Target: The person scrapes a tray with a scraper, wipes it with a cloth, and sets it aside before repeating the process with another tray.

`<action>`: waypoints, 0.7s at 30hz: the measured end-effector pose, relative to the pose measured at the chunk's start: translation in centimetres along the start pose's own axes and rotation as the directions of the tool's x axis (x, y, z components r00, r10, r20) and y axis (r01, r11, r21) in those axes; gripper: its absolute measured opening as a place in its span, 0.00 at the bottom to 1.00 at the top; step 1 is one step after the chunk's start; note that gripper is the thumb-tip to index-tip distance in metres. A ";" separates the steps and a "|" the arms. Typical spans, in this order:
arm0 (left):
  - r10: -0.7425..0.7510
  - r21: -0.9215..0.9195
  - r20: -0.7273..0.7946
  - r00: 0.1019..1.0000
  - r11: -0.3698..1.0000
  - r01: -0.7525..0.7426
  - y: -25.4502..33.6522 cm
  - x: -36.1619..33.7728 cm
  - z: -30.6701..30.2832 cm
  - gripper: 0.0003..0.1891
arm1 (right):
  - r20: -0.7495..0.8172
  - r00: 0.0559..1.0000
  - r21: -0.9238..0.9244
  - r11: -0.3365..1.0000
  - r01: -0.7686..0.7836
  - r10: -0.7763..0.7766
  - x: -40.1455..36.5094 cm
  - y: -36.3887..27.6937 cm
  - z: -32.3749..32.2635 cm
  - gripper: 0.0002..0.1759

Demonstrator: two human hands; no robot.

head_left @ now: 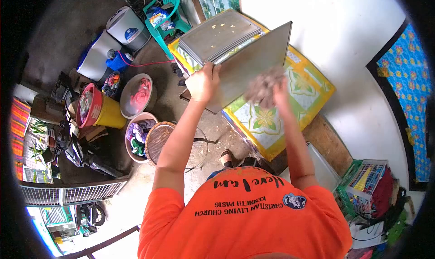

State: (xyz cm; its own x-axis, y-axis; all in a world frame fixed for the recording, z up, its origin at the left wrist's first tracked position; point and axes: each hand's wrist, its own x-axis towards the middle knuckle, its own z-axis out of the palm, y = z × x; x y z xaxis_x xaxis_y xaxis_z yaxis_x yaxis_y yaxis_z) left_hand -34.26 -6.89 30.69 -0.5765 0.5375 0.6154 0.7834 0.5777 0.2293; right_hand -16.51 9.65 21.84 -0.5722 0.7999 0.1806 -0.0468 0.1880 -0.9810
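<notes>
My left hand is closed on the near left edge of a flat metal tray, which it holds tilted up over the table. In my right hand is a bunched greyish-brown rag, blurred by motion, against or close to the tray's lower right part. Behind the tilted tray lies a stack of similar metal trays, with small pale crumbs on the top one. The table under them has a yellow, green and white patterned cover.
Basins of laundry and a red and yellow bucket stand on the floor to the left. A round wood-topped stool is beside my left forearm. A green plastic chair stands beyond the table; crates sit at the right.
</notes>
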 end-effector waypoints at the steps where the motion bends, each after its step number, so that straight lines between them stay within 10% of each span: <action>1: 0.035 0.006 -0.008 0.999 0.999 -0.035 0.0 -0.3 0.2 0.13 | -0.171 0.985 0.121 0.992 0.038 -0.016 1.8 -0.3 -1.3 0.28; 5: 0.168 0.005 -0.026 0.985 0.986 -0.168 0.6 -0.8 0.6 0.11 | -0.484 0.770 -0.397 0.889 0.229 -0.415 8.4 -5.0 -6.0 0.26; 8: 0.207 -0.010 0.018 0.978 0.978 -0.207 1.3 -1.0 0.5 0.12 | -0.250 0.706 -0.657 0.651 0.379 -0.663 13.9 -3.6 -8.0 0.24; 11: 0.177 -0.037 0.095 0.980 0.984 -0.174 1.7 -0.7 0.7 0.14 | 0.044 0.965 -0.710 0.671 0.212 -0.259 12.4 -6.1 -4.4 0.23; 18: 0.075 0.032 0.393 0.916 0.995 -0.095 1.8 0.7 -1.8 0.19 | 0.265 0.903 -0.701 0.575 0.422 -0.339 4.3 -10.1 8.0 0.22; 21: -0.021 0.010 -0.143 0.989 1.000 0.023 0.4 -1.7 -3.6 0.30 | 0.238 0.919 -0.718 0.579 0.385 -0.316 4.8 -10.8 8.5 0.23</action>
State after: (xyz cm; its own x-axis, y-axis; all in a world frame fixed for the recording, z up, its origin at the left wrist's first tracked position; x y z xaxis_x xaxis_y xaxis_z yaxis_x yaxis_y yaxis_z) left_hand -32.09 -9.77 32.40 -0.5537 0.4317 0.7121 0.7678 0.5956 0.2360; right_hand -25.74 6.59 32.70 -0.7059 0.5396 0.4588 0.3406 0.8265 -0.4482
